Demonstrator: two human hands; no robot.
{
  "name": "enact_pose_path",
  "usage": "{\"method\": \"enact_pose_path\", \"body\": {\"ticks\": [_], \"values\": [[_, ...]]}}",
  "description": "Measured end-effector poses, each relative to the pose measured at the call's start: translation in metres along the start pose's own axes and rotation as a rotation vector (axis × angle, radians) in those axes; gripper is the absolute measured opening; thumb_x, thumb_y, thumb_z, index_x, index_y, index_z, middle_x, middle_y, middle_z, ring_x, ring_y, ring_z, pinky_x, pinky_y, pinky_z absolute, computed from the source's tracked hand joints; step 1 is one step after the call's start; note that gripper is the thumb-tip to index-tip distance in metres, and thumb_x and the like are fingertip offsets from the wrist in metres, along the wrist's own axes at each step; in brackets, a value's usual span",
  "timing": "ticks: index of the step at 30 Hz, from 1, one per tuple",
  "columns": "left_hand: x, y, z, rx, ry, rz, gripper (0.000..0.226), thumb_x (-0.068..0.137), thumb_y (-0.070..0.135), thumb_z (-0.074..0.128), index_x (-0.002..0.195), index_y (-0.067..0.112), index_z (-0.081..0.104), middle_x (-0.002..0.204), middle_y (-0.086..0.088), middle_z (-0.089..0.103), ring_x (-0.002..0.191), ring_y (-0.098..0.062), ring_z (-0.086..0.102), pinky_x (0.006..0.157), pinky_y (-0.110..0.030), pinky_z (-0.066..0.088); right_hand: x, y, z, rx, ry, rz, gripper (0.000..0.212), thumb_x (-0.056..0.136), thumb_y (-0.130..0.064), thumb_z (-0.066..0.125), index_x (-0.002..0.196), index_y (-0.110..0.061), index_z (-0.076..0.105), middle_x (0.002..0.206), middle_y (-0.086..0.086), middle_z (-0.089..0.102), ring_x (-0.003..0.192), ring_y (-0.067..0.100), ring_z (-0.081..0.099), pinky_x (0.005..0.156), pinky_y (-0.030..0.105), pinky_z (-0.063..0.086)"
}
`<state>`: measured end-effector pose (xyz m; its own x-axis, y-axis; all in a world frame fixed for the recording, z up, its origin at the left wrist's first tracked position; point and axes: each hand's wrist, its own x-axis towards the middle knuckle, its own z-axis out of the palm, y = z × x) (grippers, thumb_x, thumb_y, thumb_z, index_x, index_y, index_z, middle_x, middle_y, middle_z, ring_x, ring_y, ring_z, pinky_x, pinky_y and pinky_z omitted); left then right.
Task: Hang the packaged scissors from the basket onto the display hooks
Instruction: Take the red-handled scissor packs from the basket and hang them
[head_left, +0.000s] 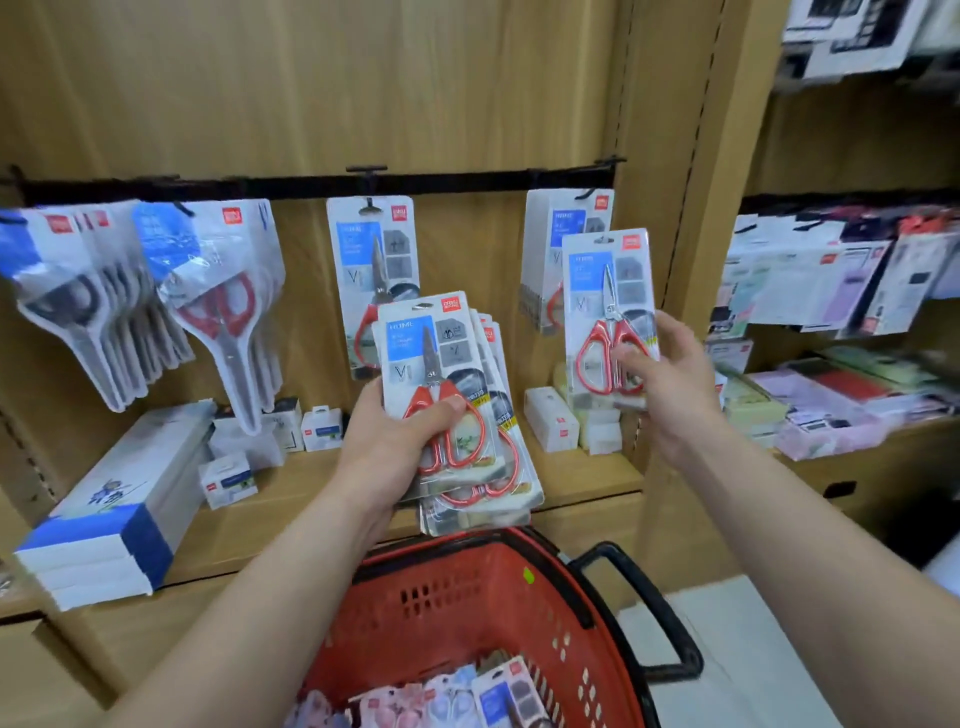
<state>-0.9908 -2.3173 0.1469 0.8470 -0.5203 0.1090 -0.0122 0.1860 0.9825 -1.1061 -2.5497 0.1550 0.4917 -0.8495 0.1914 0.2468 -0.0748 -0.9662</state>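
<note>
My left hand (400, 441) grips a fanned stack of packaged red-handled scissors (441, 384) in front of the shelf. My right hand (670, 379) pinches a single scissors pack (605, 291) by its lower part, held upright just below the right display hook (592, 193), where another pack (545, 249) hangs behind it. One more pack (366, 244) hangs on the middle hook (368, 205). The red basket (493, 603) sits below my arms with more packs (452, 696) inside.
A black rail (311, 184) carries the hooks. Black- and red-handled scissors (156, 301) hang in bunches at the left. Small white boxes (550, 418) and long blue-white boxes (114, 504) stand on the wooden shelf. Stationery fills the shelves at right (831, 332).
</note>
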Motion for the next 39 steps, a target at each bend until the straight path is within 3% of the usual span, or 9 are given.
{"method": "enact_pose_path", "body": {"ticks": [5,8,13,17,22,27,32,36,39], "values": [[0.022,0.013,0.007,-0.005,0.002,0.051,0.038,0.086,0.011,0.081,0.120,0.019,0.067,0.098,-0.001,0.081,0.084,-0.020,0.079,0.067,-0.032,0.063,0.049,-0.026,0.019,-0.013,-0.025,-0.085,0.052,0.096,-0.006,0.068,0.141,-0.028,0.052,0.117,0.000,0.074,0.093,0.014,0.077,0.077,0.038,0.065],[0.034,0.014,0.006,-0.018,-0.002,0.054,0.042,0.086,0.011,0.081,0.124,0.017,0.065,0.102,-0.003,0.081,0.088,-0.024,0.079,0.073,-0.037,0.063,0.065,-0.029,0.030,0.017,-0.016,-0.098,0.059,0.098,-0.005,0.066,0.148,-0.027,0.046,0.113,-0.004,0.073,0.089,0.009,0.077,0.066,0.025,0.062],[0.045,0.011,0.002,-0.012,-0.005,0.054,0.045,0.084,0.011,0.083,0.125,0.018,0.064,0.104,-0.004,0.080,0.091,-0.026,0.079,0.076,-0.040,0.063,0.080,-0.021,0.036,-0.016,-0.009,-0.151,0.067,0.098,0.001,0.062,0.156,-0.025,0.040,0.107,-0.020,0.067,0.091,0.003,0.075,0.069,0.019,0.059],[0.046,0.007,0.000,-0.018,-0.006,0.053,0.045,0.084,0.010,0.082,0.124,0.019,0.064,0.100,-0.001,0.081,0.085,-0.021,0.080,0.063,-0.030,0.062,0.084,-0.012,0.036,-0.073,-0.005,-0.187,0.066,0.101,-0.007,0.063,0.158,-0.026,0.037,0.119,-0.013,0.066,0.100,0.003,0.072,0.080,0.022,0.061],[0.046,0.004,-0.004,-0.024,-0.010,0.050,0.041,0.085,0.008,0.082,0.120,0.022,0.064,0.097,0.000,0.081,0.085,-0.022,0.080,0.067,-0.033,0.063,0.087,-0.005,0.039,-0.107,0.016,-0.203,0.065,0.102,-0.009,0.061,0.159,-0.026,0.034,0.135,-0.009,0.061,0.106,0.005,0.070,0.073,0.016,0.058],[0.047,0.002,-0.007,-0.028,-0.025,0.060,0.036,0.086,0.006,0.080,0.113,0.025,0.065,0.094,0.003,0.081,0.083,-0.021,0.079,0.062,-0.029,0.063,0.089,-0.007,0.043,-0.162,0.012,-0.224,0.063,0.105,-0.013,0.058,0.161,-0.023,0.030,0.113,-0.019,0.062,0.095,0.000,0.069,0.066,0.013,0.056],[0.050,-0.003,-0.008,-0.025,-0.016,0.055,0.040,0.085,0.007,0.081,0.119,0.023,0.065,0.098,0.000,0.081,0.085,-0.022,0.080,0.067,-0.033,0.064,0.108,-0.006,0.049,-0.315,0.004,-0.213,0.061,0.105,-0.018,0.056,0.160,-0.025,0.032,0.127,-0.017,0.062,0.105,0.008,0.068,0.091,0.031,0.058],[0.052,-0.007,-0.008,-0.022,-0.002,0.047,0.045,0.084,0.009,0.083,0.123,0.020,0.064,0.102,-0.002,0.081,0.089,-0.024,0.079,0.076,-0.040,0.063,0.111,-0.007,0.056,-0.450,-0.075,-0.143,0.056,0.101,-0.021,0.060,0.154,-0.031,0.043,0.125,-0.010,0.064,0.106,0.013,0.067,0.082,0.026,0.056],[0.051,-0.010,-0.008,-0.031,0.001,0.055,0.042,0.085,0.008,0.082,0.121,0.021,0.065,0.102,-0.002,0.081,0.091,-0.024,0.079,0.076,-0.039,0.062,0.078,-0.004,0.061,-0.445,-0.015,-0.152,0.047,0.101,-0.021,0.062,0.147,-0.022,0.052,0.118,-0.011,0.058,0.109,0.010,0.059,0.093,0.027,0.047]]}}
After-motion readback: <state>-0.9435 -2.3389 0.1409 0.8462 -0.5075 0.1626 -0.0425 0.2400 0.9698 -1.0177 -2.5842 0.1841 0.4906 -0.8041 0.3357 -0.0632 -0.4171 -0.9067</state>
